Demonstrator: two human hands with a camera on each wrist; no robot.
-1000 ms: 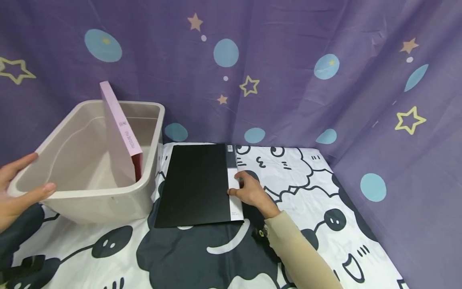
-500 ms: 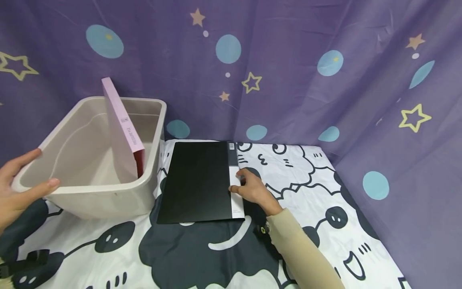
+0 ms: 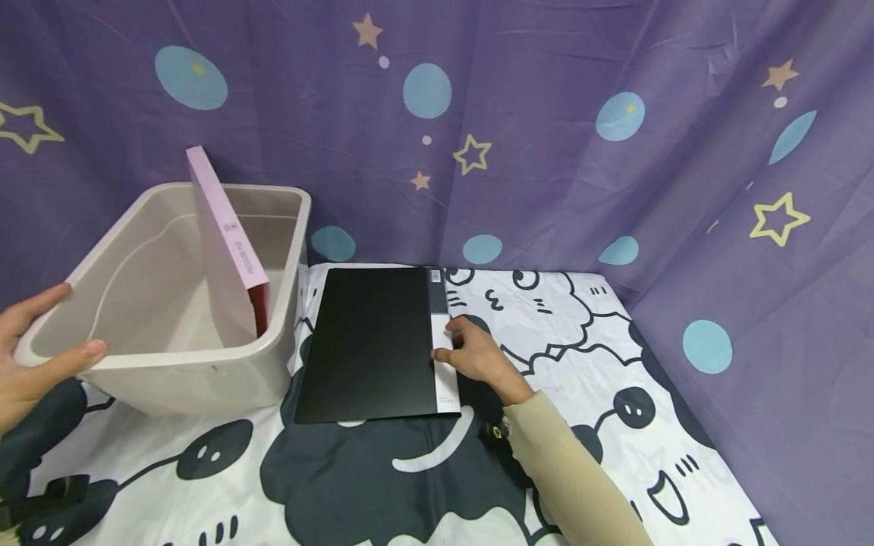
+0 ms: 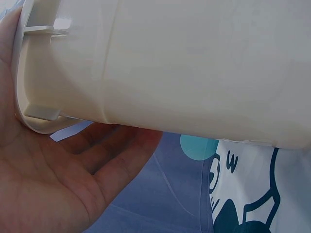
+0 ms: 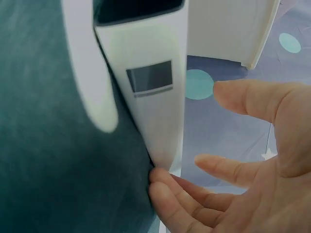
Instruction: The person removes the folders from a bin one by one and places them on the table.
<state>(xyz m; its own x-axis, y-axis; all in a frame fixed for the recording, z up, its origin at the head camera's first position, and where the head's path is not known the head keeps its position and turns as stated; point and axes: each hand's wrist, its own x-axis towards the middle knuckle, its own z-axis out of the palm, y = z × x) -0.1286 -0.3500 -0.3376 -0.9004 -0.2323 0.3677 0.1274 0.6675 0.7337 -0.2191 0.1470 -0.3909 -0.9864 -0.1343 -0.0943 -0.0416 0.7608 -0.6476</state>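
A beige plastic bin (image 3: 198, 379) stands at the left in the head view, with a pink file box (image 3: 239, 250) leaning upright inside it. My left hand (image 3: 27, 356) grips the bin's near-left rim, thumb over the front edge. In the left wrist view, that hand's fingers (image 4: 121, 160) lie along the outside of the bin wall. Flat on the cloth right of the bin is a black file folder (image 3: 369, 341) with a white spine label (image 3: 445, 379). My right hand (image 3: 481, 360) is at the spine. In the right wrist view two fingertips (image 5: 163, 191) touch its lower edge, while thumb and index stand apart.
Cartoon-print cloth (image 3: 567, 318) in black and white covers the surface. Behind and to the right hangs a purple curtain (image 3: 539, 197) with stars and blue dots; the bin's back stands close to it.
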